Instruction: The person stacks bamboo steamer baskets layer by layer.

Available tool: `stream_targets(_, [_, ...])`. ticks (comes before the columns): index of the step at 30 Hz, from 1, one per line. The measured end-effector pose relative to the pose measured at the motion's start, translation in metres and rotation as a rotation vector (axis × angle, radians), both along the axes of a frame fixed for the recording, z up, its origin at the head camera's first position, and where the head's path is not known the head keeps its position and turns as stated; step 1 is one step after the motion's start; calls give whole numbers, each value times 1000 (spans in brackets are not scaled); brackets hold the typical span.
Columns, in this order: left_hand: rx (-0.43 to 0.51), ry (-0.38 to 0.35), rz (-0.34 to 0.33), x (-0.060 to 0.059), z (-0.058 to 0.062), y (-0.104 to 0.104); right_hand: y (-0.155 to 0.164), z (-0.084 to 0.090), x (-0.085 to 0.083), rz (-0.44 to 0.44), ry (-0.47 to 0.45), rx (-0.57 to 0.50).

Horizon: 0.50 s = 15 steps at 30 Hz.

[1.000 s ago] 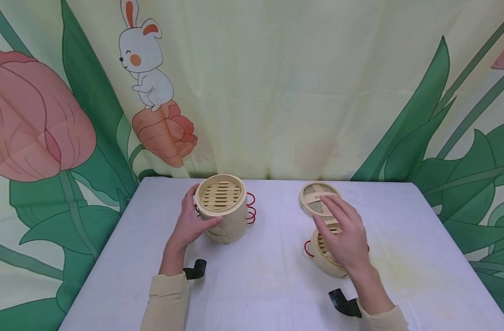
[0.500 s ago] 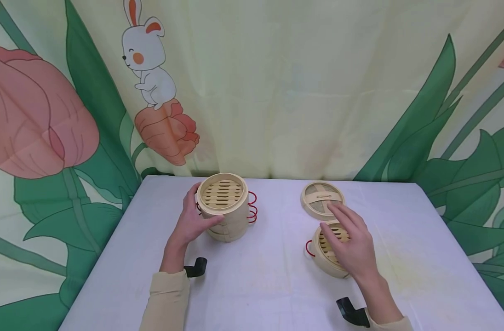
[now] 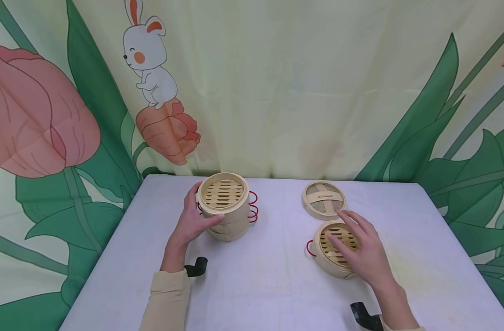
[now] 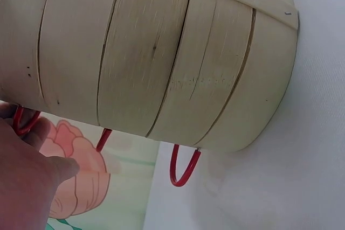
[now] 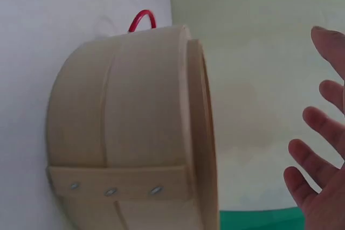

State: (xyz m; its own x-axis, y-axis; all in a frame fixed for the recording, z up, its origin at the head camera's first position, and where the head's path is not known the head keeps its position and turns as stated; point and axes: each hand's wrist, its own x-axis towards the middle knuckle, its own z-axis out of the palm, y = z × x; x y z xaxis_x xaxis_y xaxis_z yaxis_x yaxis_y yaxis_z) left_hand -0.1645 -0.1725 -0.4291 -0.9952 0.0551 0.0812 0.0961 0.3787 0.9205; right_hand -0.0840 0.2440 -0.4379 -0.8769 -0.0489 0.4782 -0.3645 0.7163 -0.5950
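Observation:
At left on the table, a stack of bamboo steamer baskets with red loop handles stands upright, its slatted top tier uppermost. My left hand holds the upper part of the stack, thumb across the front and fingers round the left side; in the left wrist view, fingers reach beside a red handle. Over the right edge of a single bamboo steamer basket hovers my right hand, fingers spread. In the right wrist view that hand is apart from the basket. Behind this basket lies a round bamboo lid with a strip handle.
A white-covered table bears everything; its back edge meets a printed curtain with a rabbit and flowers. Black wrist mounts stick out from both forearms. The stack stands well apart from the single basket and lid.
My right hand has drawn back from over the lid and basket, toward the right and nearer me, uncovering more of both. The left hand stays on the stack.

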Motion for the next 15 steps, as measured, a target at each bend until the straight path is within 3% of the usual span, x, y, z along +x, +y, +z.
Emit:
stream_targets(7, [1, -4, 0, -1, 0, 1, 12, -7, 9, -58, -122, 12])
stream_targets(15, [5, -27, 3, 0, 0, 0, 27, -16, 17, -54, -219, 17])
